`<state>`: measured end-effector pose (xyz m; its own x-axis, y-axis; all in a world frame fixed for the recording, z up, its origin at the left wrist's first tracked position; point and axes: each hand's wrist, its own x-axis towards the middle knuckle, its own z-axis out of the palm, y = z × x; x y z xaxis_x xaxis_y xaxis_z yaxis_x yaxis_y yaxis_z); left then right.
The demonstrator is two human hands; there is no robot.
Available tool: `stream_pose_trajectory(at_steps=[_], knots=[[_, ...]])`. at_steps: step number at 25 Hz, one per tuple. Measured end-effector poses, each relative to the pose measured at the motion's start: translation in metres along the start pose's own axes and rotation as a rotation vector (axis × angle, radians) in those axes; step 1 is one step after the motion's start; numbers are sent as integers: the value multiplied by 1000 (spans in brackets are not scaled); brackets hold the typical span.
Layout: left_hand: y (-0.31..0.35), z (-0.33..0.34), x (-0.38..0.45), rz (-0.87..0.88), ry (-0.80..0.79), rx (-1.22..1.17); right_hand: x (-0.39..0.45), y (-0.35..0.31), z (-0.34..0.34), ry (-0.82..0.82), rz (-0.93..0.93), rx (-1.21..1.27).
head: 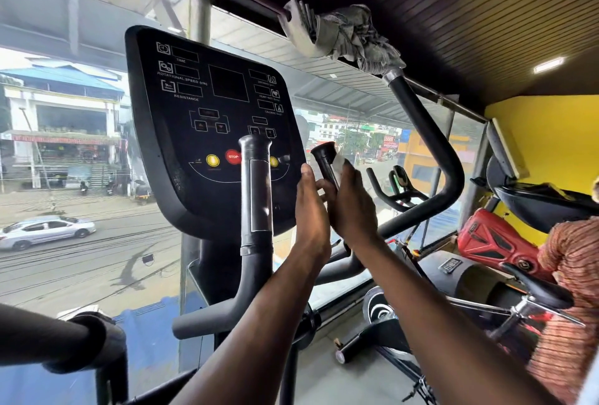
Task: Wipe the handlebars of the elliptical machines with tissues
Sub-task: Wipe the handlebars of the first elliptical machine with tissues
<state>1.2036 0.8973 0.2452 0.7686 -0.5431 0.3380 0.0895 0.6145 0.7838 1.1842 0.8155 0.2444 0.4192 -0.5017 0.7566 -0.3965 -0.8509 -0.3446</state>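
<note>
Hands are meeting at the short right handlebar (pixel 325 161) of the elliptical, just beside its black console (pixel 207 119). I am wrapping my right hand (pixel 351 207) round that bar, the grip curling over a pale tissue (pixel 338 161) showing between fingers and bar. My left hand (pixel 310 210) is lying flat alongside, fingers straight, fingertips touching the bar's near side. The taped left handlebar (pixel 257 190) is standing upright in front of the console's red stop button (pixel 232 156). A long curved handlebar (pixel 431 158) is rising at right, a grey cloth (pixel 353 38) bunched over its top end. Street and a silver car (pixel 45 231) are showing through the window
</note>
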Motion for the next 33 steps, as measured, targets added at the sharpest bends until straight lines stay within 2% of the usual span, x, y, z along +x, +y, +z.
stream_pose_trajectory(at_steps=[2,3,6,7,10,12,16,20,23,25,27,28,30,31,33], knots=[[3,0,-2,-8,-15,-7,-35,14,6,116,-68,-115],[3,0,-2,-22,-29,-17,-43,23,6,95,-53,-80],[1,1,-2,-17,-64,-1,-26,35,-8,-105,74,161],[0,1,-1,-12,-67,-4,-16,32,-11,-112,59,196],[-4,-1,1,-10,-61,12,-29,17,0,23,-106,57],[-6,-3,1,-19,-74,23,-61,32,17,114,-107,-2],[-9,-4,3,-18,-89,47,-62,60,8,-4,74,259],[-13,-4,5,-18,-79,72,-72,50,17,113,-57,245],[-12,-4,3,-25,-80,66,-113,61,25,136,38,258],[-12,-4,2,-22,-80,66,-103,59,12,186,58,340],[-12,-4,3,-25,-74,54,-77,44,0,299,-49,332],[-11,-4,3,-37,-67,35,-61,33,-5,286,-145,253],[-12,-5,4,-65,-55,29,-29,14,-11,60,-295,-1],[-13,-6,5,-72,-57,33,-13,5,-13,-53,-299,-104],[-17,-7,8,-72,-67,18,15,-9,-14,-131,-213,-161]])
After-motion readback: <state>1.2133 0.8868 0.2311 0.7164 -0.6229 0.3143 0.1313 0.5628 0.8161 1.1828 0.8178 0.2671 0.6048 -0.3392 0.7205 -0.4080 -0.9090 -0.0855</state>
